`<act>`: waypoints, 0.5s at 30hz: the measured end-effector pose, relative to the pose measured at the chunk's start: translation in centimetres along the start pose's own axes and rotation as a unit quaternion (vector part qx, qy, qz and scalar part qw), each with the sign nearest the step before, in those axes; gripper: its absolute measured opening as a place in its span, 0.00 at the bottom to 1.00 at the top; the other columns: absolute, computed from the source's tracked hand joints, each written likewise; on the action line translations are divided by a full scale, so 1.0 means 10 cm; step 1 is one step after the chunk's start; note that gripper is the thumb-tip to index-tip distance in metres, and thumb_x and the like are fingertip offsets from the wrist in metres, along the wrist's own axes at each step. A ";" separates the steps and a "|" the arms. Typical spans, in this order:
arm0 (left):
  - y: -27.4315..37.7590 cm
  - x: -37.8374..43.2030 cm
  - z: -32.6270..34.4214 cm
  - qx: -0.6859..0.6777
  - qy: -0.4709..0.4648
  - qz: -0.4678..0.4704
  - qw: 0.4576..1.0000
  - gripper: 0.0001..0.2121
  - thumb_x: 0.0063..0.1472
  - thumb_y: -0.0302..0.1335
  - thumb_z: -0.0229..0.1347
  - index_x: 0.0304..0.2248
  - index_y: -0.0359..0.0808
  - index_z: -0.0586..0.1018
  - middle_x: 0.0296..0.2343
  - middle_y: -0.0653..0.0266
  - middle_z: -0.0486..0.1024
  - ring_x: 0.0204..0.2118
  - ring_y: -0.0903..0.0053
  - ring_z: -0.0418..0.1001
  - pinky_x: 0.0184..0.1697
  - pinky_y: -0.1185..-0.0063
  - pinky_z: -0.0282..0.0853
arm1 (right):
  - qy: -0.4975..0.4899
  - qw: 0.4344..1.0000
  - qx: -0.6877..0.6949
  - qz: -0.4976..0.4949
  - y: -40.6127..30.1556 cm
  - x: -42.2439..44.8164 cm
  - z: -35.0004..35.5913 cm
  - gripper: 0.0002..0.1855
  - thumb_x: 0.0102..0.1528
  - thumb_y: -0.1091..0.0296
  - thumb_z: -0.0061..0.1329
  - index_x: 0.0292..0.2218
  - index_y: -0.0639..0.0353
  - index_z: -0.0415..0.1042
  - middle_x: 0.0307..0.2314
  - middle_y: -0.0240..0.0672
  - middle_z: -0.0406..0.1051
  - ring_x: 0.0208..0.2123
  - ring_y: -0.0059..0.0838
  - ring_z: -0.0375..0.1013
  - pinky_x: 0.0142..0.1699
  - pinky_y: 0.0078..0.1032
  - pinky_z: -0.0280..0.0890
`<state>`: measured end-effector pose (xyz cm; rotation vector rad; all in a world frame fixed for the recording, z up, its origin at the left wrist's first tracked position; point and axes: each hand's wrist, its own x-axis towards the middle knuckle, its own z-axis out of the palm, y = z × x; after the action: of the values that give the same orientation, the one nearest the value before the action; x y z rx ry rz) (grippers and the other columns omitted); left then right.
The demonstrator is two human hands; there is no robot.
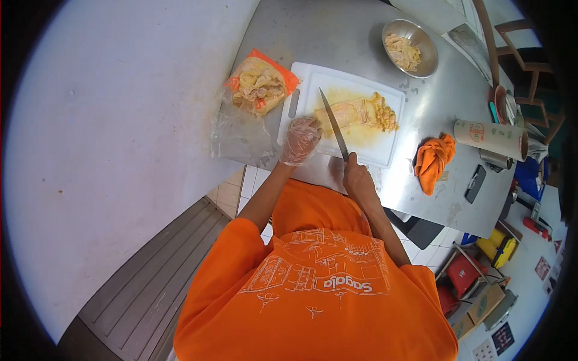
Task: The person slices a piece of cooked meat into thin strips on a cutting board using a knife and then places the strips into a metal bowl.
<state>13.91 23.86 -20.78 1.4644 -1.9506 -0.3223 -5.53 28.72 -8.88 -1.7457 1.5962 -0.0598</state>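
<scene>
On the white cutting board [300,74] lies a long yellowish piece of what looks like raw poultry skin [347,115], with ruffled cut edges at its right end. My left hand [301,137], in a clear plastic glove, holds the skin's left end; its fingertips are partly hidden. My right hand [359,178] grips the handle of a kitchen knife [333,122]. The long blade lies across the skin, tip pointing away from me. Left of the board, an open orange-and-clear plastic bag [288,76] contains more of the skin [257,85].
A steel bowl [426,45] with cut pieces [403,53] stands at the back right of the steel table [325,27]. To the right are an orange cloth [434,162], a paper roll [490,136] and a dark flat object [475,183]. A white wall [126,90] borders the left.
</scene>
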 end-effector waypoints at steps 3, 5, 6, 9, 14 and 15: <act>-0.07 -0.09 0.04 -0.011 -0.009 0.006 1.000 0.13 0.50 0.29 0.55 0.37 0.39 0.76 0.37 0.61 0.74 0.41 0.64 0.69 0.47 0.68 0.62 | -0.035 0.998 -0.032 0.045 -0.01 0.01 0.04 0.09 0.57 0.71 0.35 0.37 0.65 0.52 0.16 0.62 0.66 0.21 0.62 0.68 0.26 0.52 0.62; -0.10 -0.15 0.09 -0.016 -0.011 0.012 1.000 0.13 0.50 0.28 0.55 0.38 0.39 0.76 0.37 0.62 0.73 0.42 0.64 0.69 0.48 0.68 0.62 | -0.020 0.997 -0.054 0.046 -0.03 0.15 0.14 0.09 0.55 0.73 0.35 0.38 0.65 0.53 0.18 0.60 0.68 0.23 0.59 0.70 0.27 0.50 0.64; -0.09 -0.14 0.09 -0.011 -0.015 0.006 1.000 0.12 0.50 0.28 0.55 0.37 0.40 0.76 0.36 0.64 0.74 0.42 0.66 0.70 0.49 0.68 0.61 | 0.000 0.996 -0.074 0.045 -0.04 0.27 0.20 0.11 0.53 0.76 0.36 0.39 0.66 0.55 0.19 0.58 0.69 0.24 0.56 0.72 0.28 0.47 0.66; -0.06 -0.11 0.08 -0.021 -0.038 -0.009 0.999 0.11 0.50 0.27 0.56 0.36 0.41 0.77 0.36 0.66 0.74 0.42 0.68 0.70 0.49 0.68 0.60 | 0.031 0.996 -0.074 0.024 -0.13 0.93 0.25 0.13 0.52 0.76 0.35 0.41 0.68 0.55 0.20 0.58 0.70 0.24 0.55 0.72 0.27 0.47 0.67; -0.25 -0.27 0.28 -0.291 -0.056 -0.183 0.937 0.14 0.52 0.30 0.51 0.40 0.42 0.74 0.39 0.63 0.72 0.45 0.67 0.67 0.49 0.67 0.60 | 0.034 0.993 -0.108 -0.023 -0.09 0.73 0.23 0.16 0.54 0.73 0.36 0.44 0.69 0.54 0.20 0.57 0.69 0.22 0.53 0.72 0.25 0.43 0.67; -0.14 -0.14 0.20 -0.138 -0.050 -0.106 0.984 0.12 0.50 0.28 0.54 0.37 0.41 0.75 0.38 0.63 0.72 0.44 0.66 0.68 0.49 0.66 0.60 | 0.010 0.995 -0.099 0.027 0.02 0.60 0.28 0.15 0.54 0.73 0.37 0.42 0.69 0.55 0.19 0.55 0.69 0.21 0.53 0.71 0.24 0.42 0.67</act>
<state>13.88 24.32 -23.55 1.4943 -1.7444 -0.7433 -2.99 24.91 -13.60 -1.8554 1.7127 0.1115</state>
